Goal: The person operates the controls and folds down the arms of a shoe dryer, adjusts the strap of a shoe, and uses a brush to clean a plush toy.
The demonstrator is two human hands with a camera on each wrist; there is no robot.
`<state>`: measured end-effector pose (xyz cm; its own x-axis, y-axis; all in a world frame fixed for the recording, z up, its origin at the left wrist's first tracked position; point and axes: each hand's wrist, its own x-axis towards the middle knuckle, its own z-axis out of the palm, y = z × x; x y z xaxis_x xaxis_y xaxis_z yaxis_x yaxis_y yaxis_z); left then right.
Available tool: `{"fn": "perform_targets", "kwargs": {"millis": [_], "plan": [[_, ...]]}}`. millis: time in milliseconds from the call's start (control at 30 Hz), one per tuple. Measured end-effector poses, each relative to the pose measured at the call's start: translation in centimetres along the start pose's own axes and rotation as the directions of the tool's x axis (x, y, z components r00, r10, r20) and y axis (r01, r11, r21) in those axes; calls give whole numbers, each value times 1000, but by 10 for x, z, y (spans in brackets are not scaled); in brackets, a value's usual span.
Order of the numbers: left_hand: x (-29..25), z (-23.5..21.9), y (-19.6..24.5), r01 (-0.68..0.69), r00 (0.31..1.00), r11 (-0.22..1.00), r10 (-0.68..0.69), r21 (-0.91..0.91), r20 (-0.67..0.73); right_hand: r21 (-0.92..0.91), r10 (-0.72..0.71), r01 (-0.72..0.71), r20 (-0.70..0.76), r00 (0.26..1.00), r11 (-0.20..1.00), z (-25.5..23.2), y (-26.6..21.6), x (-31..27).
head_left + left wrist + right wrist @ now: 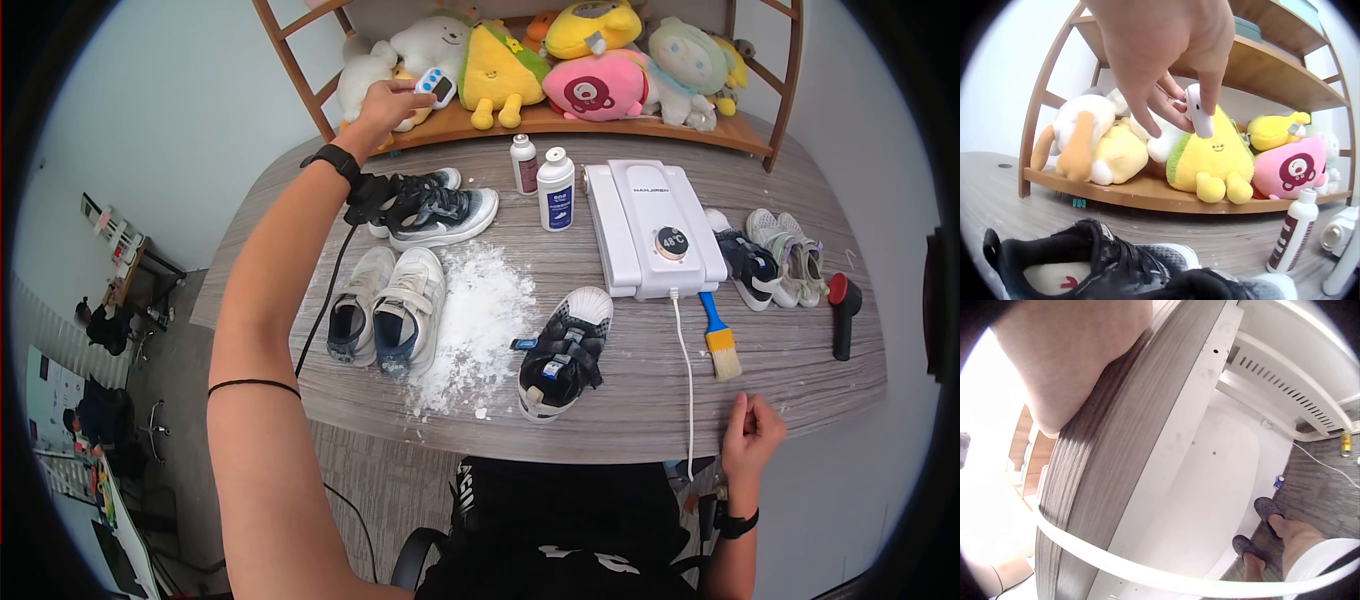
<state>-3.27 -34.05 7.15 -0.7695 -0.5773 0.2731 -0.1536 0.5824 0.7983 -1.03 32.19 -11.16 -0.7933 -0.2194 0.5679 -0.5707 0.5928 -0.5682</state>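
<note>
In the head view, my left hand (pixel 385 112) reaches out to the shelf and pinches a small white digital timer (pixel 436 88) with blue buttons and a dark display. The left wrist view shows the timer (pixel 1198 111) edge-on between thumb and fingers, in front of a yellow pear-shaped plush toy (pixel 1213 156). Below that hand stand black-and-grey sneakers (pixel 440 215). My right hand (pixel 752 436) rests at the table's front edge, its fingers loosely curled with nothing in them. Nearest to it lies a brush (pixel 720 345) with a blue-and-yellow handle.
White powder (pixel 475 320) covers the table between white sneakers (pixel 408 310) and a single black shoe (pixel 567 355). Two bottles (pixel 556 190) stand beside a white machine (pixel 655 230) reading 48°C, its cord (pixel 683 390) crossing the front edge. Small shoes (pixel 785 255) and a black-and-red tool (pixel 845 315) lie right.
</note>
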Motion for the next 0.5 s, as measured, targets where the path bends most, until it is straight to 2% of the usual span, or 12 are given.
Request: {"fn": "perform_targets", "kwargs": {"millis": [33, 67, 167, 300, 500], "plan": [[1, -2, -2, 37, 998, 995, -33, -88, 52, 1, -5, 5, -3, 1000, 1000, 0, -1, 0], [-8, -3, 9, 70, 991, 992, -57, -103, 117, 1, -3, 3, -5, 1000, 1000, 0, -1, 0], [-21, -2, 20, 125, 979, 978, -94, -167, 182, 3, -12, 12, -16, 1000, 1000, 1, -1, 0], [-20, 2, 20, 152, 966, 971, -107, -183, 234, -10, -42, 42, -24, 999, 999, 0, -1, 1], [-23, 10, 22, 125, 956, 978, -73, -169, 285, 10, 2, -2, -11, 1000, 1000, 0, -1, 0]]}}
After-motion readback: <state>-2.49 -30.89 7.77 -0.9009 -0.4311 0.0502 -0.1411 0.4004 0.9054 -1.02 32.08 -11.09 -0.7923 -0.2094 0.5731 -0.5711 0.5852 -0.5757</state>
